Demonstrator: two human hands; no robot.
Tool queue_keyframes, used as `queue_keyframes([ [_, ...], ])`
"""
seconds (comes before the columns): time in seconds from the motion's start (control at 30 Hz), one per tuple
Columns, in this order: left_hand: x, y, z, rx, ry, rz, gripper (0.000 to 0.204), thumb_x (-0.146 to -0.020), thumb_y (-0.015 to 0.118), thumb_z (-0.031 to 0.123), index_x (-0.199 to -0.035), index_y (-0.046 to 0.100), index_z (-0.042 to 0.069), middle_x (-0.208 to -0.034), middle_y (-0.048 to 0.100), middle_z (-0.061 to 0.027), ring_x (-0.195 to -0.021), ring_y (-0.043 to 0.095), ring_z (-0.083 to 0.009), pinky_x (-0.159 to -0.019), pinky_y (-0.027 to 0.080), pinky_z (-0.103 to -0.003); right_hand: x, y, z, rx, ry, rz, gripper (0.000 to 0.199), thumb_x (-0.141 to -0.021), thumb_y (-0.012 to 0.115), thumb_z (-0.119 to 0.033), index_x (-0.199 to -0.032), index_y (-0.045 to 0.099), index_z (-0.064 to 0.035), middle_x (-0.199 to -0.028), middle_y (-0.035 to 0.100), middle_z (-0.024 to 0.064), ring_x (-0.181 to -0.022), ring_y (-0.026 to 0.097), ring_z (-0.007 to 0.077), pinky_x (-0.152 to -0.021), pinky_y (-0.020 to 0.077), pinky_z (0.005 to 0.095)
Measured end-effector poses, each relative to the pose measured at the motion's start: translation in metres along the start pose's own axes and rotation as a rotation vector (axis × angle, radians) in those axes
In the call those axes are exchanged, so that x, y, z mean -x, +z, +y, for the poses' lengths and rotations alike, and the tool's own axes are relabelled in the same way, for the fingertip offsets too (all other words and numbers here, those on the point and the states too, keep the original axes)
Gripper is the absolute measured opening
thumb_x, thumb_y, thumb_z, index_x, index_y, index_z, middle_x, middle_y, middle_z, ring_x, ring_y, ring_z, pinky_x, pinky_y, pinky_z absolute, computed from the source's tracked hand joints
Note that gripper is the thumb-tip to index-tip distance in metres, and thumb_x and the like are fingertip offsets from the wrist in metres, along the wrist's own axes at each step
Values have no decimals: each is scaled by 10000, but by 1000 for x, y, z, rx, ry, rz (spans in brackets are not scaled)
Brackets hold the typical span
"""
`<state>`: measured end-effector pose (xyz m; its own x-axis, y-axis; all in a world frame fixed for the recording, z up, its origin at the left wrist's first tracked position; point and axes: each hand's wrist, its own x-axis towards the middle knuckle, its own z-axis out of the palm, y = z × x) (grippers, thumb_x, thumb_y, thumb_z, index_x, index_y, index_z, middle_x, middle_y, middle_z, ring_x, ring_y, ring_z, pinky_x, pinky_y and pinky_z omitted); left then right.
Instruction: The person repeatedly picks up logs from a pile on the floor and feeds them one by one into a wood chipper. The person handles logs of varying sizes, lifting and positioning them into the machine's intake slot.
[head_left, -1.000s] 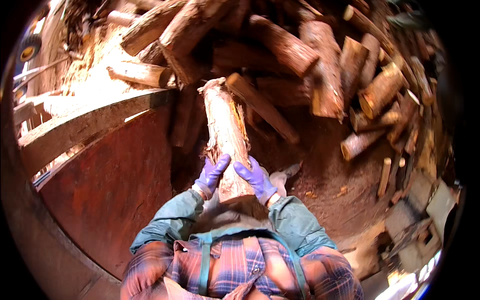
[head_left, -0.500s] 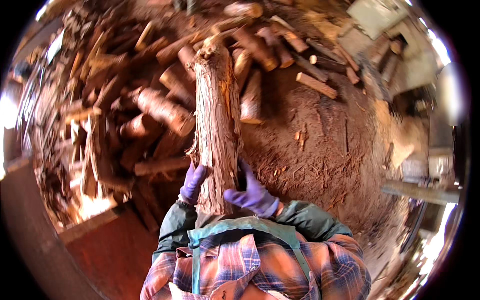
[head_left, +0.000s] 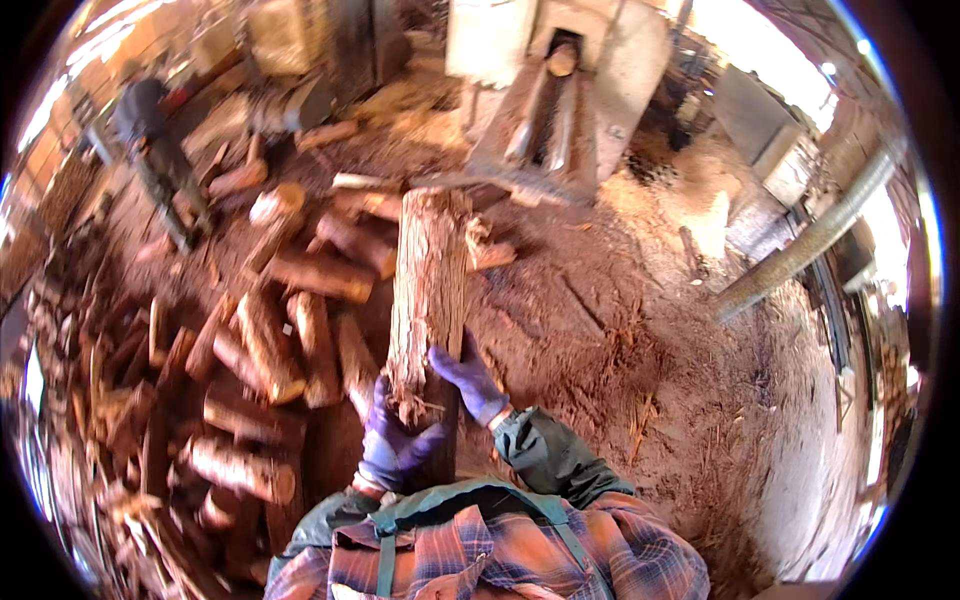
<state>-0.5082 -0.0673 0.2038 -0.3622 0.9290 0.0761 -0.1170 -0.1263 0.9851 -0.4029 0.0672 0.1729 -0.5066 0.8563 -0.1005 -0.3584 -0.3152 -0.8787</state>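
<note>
A thick log (head_left: 428, 280) with shaggy, peeling bark stretches away from my body in the middle of the view. Both my hands wear purple gloves and grip its near part. My left hand (head_left: 395, 440) is low on the left side, close to a torn tuft of bark, with its thumb spread toward the right. On the right side my right hand (head_left: 470, 378) presses against the log, thumb laid over the top and the other fingers partly hidden behind it. The log's underside is hidden.
A heap of cut logs (head_left: 260, 345) covers the ground to the left. At the back left stands another person (head_left: 155, 145). A machine with a sloping chute (head_left: 530, 130) holding a log is straight ahead. A pipe (head_left: 810, 230) slants at the right.
The view has swung up and to the right, bringing the chute machine and the other person into sight. The log has turned with me, still between my hands; its ragged knobby end is now near me.
</note>
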Motion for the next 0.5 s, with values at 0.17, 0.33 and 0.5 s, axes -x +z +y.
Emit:
queue_keyframes([
  [0.17, -138, 83, -41, 354, -66, -150, 1138, -678, 899, 307, -1492, 164, -2, -1375, 517, -124, -1253, 526, -232, -1096, 394, -376, -110, -110, -51, -288, 5, 79, 767, -903, 674, -13, -1511, 215, -97, -1284, 560, 141, -1109, 619, 228, -981, 537, 327],
  [0.33, -279, 127, -25, 358, -62, -388, 1016, -788, 837, 155, -1524, 139, 103, -1435, 451, -85, -1294, 467, -199, -1152, 305, -399, -208, -120, -154, -45, -166, 229, 672, -868, 754, -82, -1429, 384, -73, -1206, 608, 86, -1050, 620, 158, -937, 532, 292],
  [0.5, -424, 195, -23, 44, 155, -415, 994, -783, 826, 86, -1522, 161, 77, -1426, 443, -88, -1276, 477, -204, -1099, 385, -376, -323, -192, -224, 13, -334, 240, 698, -894, 733, -132, -1465, 345, -34, -1255, 599, 114, -1072, 636, 194, -937, 546, 303],
])
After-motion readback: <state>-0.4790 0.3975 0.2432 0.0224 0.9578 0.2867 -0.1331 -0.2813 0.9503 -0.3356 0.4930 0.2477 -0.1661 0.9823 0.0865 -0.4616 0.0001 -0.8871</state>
